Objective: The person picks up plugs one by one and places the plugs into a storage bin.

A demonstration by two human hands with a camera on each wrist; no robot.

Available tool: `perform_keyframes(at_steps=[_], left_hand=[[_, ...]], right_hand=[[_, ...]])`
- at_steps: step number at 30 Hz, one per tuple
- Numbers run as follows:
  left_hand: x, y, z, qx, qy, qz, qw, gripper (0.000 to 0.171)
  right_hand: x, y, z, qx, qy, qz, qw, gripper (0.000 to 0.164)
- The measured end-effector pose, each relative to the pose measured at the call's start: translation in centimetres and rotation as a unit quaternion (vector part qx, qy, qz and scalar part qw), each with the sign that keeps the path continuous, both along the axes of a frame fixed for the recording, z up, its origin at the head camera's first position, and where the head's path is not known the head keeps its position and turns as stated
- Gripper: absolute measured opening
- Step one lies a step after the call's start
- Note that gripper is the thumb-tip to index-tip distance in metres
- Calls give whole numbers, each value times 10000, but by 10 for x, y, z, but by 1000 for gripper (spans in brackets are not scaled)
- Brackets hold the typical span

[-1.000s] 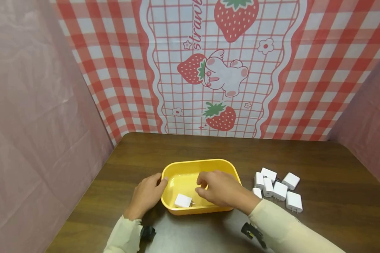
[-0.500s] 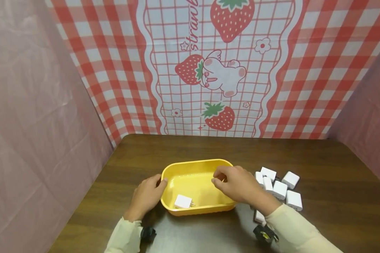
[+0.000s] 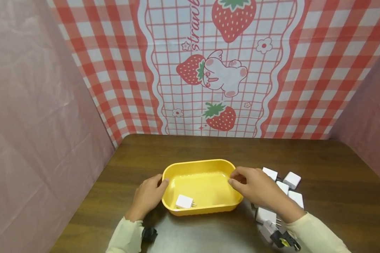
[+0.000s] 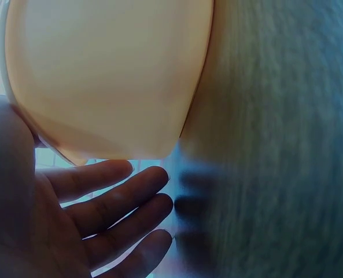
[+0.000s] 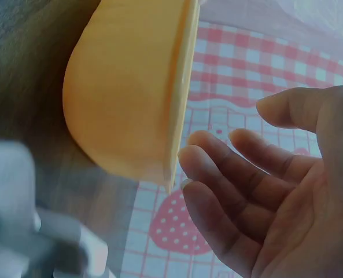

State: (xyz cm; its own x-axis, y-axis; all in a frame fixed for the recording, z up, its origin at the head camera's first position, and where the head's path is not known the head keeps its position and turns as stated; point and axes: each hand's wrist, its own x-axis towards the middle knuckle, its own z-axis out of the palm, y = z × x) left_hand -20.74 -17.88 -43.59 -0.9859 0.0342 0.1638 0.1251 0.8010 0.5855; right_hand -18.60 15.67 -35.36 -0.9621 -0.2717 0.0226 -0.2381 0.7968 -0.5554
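Observation:
A yellow plastic bin (image 3: 198, 168) stands on the table, with one white charger plug (image 3: 184, 201) lying in its near left corner. My left hand (image 3: 147, 196) holds the bin's left end. Its thumb hooks over the rim, while the fingers (image 4: 128, 197) lie loosely spread outside the wall. By the right end of the bin, my right hand (image 3: 256, 184) is raised. In the right wrist view its fingers (image 5: 240, 174) are loosely bent with nothing between them, apart from the bin. Several white charger plugs (image 3: 292, 180) are grouped to its right, partly hidden by the hand and forearm.
The brown wooden table (image 3: 139, 151) ends at a red-and-white checked strawberry cloth (image 3: 120, 77) behind. Pink cloth (image 3: 44, 123) hangs at both sides. One white charger plug (image 3: 265, 215) lies near the right wrist, close to the wrist-worn camera (image 3: 283, 239).
My right hand has moved right, from over the inside of the bin to its right end and toward the pile of charger plugs. The left hand and the plug inside the bin stay put.

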Motion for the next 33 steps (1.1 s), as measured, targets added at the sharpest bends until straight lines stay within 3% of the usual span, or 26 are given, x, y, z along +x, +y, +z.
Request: perform_keyframes(at_steps=[5, 20, 33], left_hand=[[0, -1, 0, 10, -10, -18, 10000, 22], [0, -1, 2, 29, -30, -26, 10000, 21], [0, 0, 3, 169, -105, -39, 9998, 21]], right_hand=[[4, 14, 0, -128, 51, -81, 9999, 21], [12, 56, -22, -254, 688, -360, 9967, 10], [19, 100, -38, -128, 651, -795, 9946, 14]])
